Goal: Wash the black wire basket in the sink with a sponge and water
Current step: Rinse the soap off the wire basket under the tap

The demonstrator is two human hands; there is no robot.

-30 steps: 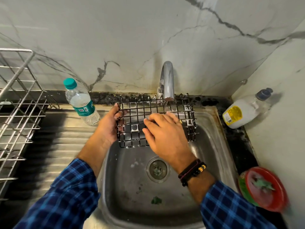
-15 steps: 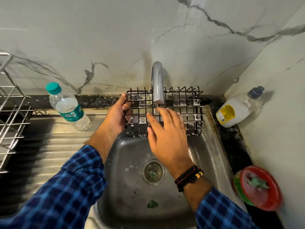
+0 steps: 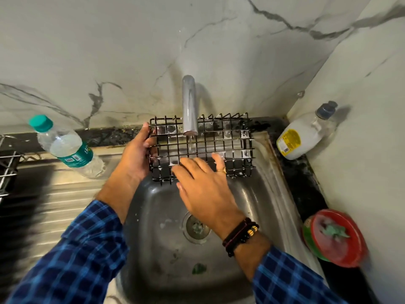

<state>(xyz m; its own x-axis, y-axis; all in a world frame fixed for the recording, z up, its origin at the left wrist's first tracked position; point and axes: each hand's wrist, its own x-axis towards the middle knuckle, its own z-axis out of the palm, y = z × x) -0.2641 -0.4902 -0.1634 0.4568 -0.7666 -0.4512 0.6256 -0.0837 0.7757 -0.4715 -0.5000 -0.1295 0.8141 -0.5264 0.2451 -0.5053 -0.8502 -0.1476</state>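
raised higher toward the chrome tap spout (image 3: 190,106) than a second ago: black wire basket (image 3: 228,143), now level with the spout mouth, a thin stream of water (image 3: 192,144) falling through its grid; held over the back of the steel sink (image 3: 252,194); left hand (image 3: 137,155) curled around the basket's left edge, gripping it; right hand (image 3: 206,189) flat and spread, fingertips resting on the front wires, clutching nothing; clear plastic bottle with teal cap (image 3: 63,148) left of the sink.

Steel drainboard (image 3: 72,194) bears tilted water bottle (image 3: 65,148); dark counter (image 3: 306,185) bears white jug (image 3: 302,137), red-lidded tub (image 3: 337,238).
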